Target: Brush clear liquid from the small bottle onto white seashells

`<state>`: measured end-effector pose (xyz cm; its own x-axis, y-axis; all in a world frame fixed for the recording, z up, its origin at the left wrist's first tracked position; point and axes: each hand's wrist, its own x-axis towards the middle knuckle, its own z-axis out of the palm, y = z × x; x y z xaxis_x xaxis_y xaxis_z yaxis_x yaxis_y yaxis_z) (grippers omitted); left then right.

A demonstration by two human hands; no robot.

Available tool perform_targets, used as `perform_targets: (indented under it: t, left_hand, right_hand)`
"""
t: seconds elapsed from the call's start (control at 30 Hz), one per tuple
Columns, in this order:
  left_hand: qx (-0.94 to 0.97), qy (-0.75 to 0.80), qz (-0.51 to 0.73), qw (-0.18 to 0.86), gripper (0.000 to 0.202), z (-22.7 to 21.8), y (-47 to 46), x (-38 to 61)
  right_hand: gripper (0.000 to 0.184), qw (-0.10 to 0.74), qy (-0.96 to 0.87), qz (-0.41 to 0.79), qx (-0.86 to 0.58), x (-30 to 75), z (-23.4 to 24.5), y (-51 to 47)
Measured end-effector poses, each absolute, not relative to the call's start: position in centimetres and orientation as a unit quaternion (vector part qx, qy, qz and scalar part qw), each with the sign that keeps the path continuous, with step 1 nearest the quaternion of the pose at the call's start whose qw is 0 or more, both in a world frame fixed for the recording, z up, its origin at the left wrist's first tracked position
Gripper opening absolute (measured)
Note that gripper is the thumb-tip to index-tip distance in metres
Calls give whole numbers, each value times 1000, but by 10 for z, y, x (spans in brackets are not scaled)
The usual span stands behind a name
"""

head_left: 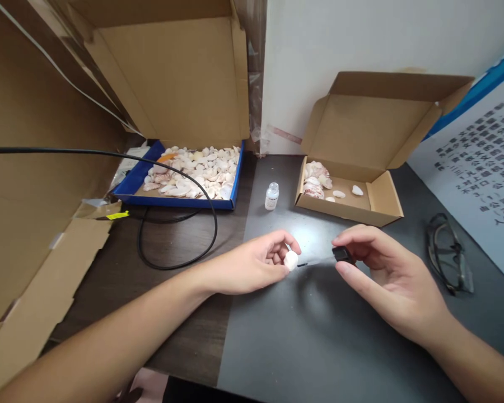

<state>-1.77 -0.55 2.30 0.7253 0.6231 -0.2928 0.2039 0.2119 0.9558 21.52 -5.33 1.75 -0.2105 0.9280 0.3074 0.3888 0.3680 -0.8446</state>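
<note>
Between the thumb and fingers of my left hand (260, 263) is a small white shell (291, 260). My right hand (386, 274) pinches a black cap (342, 255). From the cap a thin translucent stem runs left, ending in a dark brush tip (302, 265) close beside the shell; I cannot tell whether they touch. Farther back on the table stands a small clear bottle (271, 197) with a white label and no cap on it.
At the back left, a blue-sided box (176, 202) holds many shells. Several shells lie in the open cardboard box (348, 211) at the back right. A black cable (216, 224) loops over the left side. Glasses (447, 254) lie at the right by a printed sheet (479, 162).
</note>
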Motion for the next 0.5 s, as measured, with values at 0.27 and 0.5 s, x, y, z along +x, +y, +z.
perform_targets:
  t: [0.27, 0.5]
  left_hand:
    - [612, 330, 152, 702, 22, 19, -4, -19]
    - [605, 333, 143, 709, 21, 22, -5, -19]
  right_hand:
    - [19, 420, -703, 318, -477, 214, 20, -51]
    - [17, 415, -700, 337, -473, 211, 19, -52]
